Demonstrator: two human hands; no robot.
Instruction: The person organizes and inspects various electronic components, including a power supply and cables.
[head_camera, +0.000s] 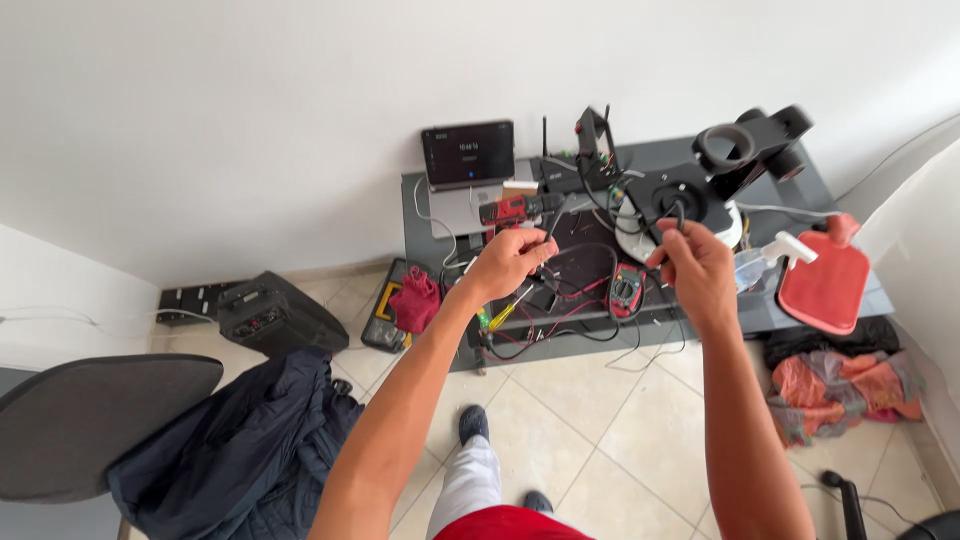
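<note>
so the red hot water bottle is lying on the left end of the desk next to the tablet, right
Not quite. The head view shows the red hot water bottle lying on the right end of the desk, beside a spray bottle. The tablet stands at the left end.

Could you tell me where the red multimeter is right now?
In the head view, the multimeter lies on the dark table, amid tangled wires between the left hand and right hand.

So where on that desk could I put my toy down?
The desk is crowded: cables, a multimeter and the microscope fill the middle. Bare strips remain along the front edge below the red hot-water bottle and at the back right, behind the microscope.
</note>
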